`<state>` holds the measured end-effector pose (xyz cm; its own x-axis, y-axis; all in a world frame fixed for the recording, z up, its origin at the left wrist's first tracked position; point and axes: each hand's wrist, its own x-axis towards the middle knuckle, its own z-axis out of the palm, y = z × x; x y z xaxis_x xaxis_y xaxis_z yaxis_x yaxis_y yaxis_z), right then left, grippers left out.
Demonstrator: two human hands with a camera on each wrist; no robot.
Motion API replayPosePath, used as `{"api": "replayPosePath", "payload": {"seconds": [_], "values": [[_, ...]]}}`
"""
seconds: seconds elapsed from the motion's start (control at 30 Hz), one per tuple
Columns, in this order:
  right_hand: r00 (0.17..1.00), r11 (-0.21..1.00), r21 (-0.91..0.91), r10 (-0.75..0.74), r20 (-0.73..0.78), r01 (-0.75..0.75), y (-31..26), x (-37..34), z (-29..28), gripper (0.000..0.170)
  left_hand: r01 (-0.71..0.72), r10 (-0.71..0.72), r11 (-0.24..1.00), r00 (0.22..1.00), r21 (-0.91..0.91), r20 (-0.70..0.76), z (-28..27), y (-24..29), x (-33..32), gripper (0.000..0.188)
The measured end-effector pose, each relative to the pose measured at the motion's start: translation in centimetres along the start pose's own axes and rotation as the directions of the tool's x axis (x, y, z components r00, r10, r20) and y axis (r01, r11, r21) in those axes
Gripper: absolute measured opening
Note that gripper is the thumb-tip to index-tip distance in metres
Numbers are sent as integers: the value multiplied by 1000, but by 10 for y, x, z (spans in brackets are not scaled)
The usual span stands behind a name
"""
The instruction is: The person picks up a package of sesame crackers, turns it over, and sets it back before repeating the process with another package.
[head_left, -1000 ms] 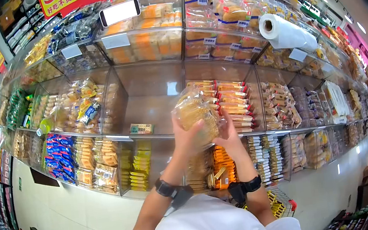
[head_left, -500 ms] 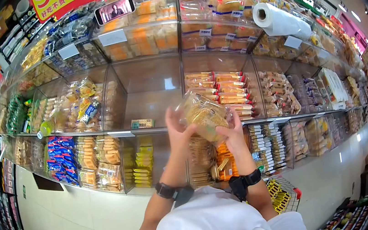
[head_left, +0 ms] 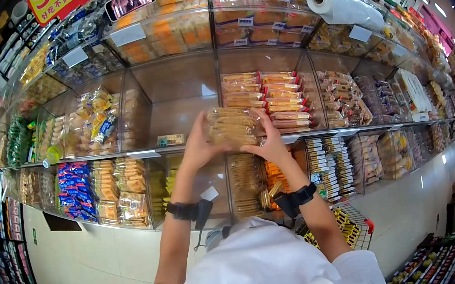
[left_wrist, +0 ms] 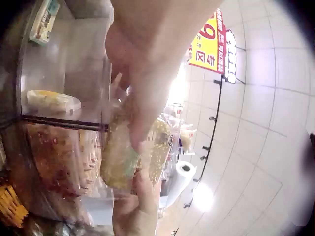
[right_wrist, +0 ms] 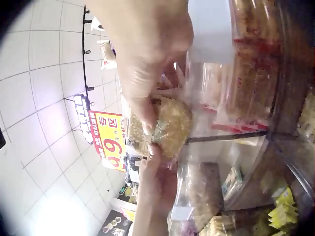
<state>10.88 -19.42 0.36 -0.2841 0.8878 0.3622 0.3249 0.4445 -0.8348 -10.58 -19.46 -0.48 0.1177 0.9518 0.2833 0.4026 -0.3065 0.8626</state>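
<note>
The tiered display shelf (head_left: 173,73) stands behind and below the clear-wrapped pack (head_left: 233,125), so its front lip could catch the pack if the arms dropped or swung forward; whether the two touch cannot be told. Both hands grip the pack: the left hand (head_left: 198,145) holds its left side, the right hand (head_left: 271,142) its right, with the thumbs pressed close together on it in the wrist views. Too hard a squeeze there might crack the contents or split the film, while a loose one might let the slick wrap slide. A drop would probably land on the stacked brown biscuits (head_left: 246,182) in the tier below the pack.

As for materials, the shelf looks like hard, clear, brown-tinted plastic, glossy and square-edged. Up and to the right of the pack lies a roll of film (head_left: 344,7), a smooth white cylinder. Right of the pack, red-ended packets (head_left: 284,98) form neat ridged rows. The pack itself is crinkly and shiny, a rounded bundle of pale golden, ribbed pieces with a grainy, speckled face. Left of it sits a small flat carton (head_left: 171,140), crisp-cornered.
</note>
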Motion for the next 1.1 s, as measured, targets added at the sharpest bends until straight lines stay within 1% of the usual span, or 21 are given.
{"api": "replayPosePath", "payload": {"seconds": [0.13, 0.2, 0.3, 0.4, 0.5, 0.6, 0.7, 0.8, 0.9, 1.0, 1.1], "values": [[999, 999, 33, 37, -29, -36, 8, -7, 5, 95, -3, 3, 1000, 1000, 11, -23, 5, -12, -6, 100], [998, 998, 31, 50, -36, -49, 6, -5, 3, 95, 10, -8, 1000, 999, 28, -41, 7, -9, -5, 97], [992, 990, 68, 128, -19, -126, 13, -6, 6, 96, 88, -85, 996, 994, 32, -67, 8, -11, -8, 95], [987, 985, -77, 156, 37, -153, 6, -6, -4, 98, 137, -144, 982, 989, -130, -44, 5, 1, -8, 94], [986, 989, 43, 135, 101, -140, 15, -2, -5, 99, 167, -171, 976, 985, -138, -18, 3, -2, -4, 90], [971, 973, 90, 199, 129, -212, 7, -2, -9, 97, 165, -175, 961, 984, -222, -30, 4, -6, -5, 86], [957, 962, -9, 272, 97, -272, 9, -3, -9, 95, 224, -238, 942, 971, -249, -27, 3, -4, -5, 82], [952, 955, 46, 286, 109, -293, 7, -2, -9, 91, 248, -253, 928, 967, -280, 18, 0, -2, -2, 80], [958, 963, 49, 257, 128, -264, 5, -1, -10, 95, 217, -222, 941, 975, -258, 9, 0, 0, -2, 79], [961, 964, 54, 252, 116, -260, 8, -2, -9, 95, 220, -227, 951, 974, -218, -10, 2, 0, -3, 77], [959, 966, -14, 260, 116, -260, 10, -2, -10, 95, 239, -243, 963, 970, -124, -18, -1, 10, -4, 76]]}}
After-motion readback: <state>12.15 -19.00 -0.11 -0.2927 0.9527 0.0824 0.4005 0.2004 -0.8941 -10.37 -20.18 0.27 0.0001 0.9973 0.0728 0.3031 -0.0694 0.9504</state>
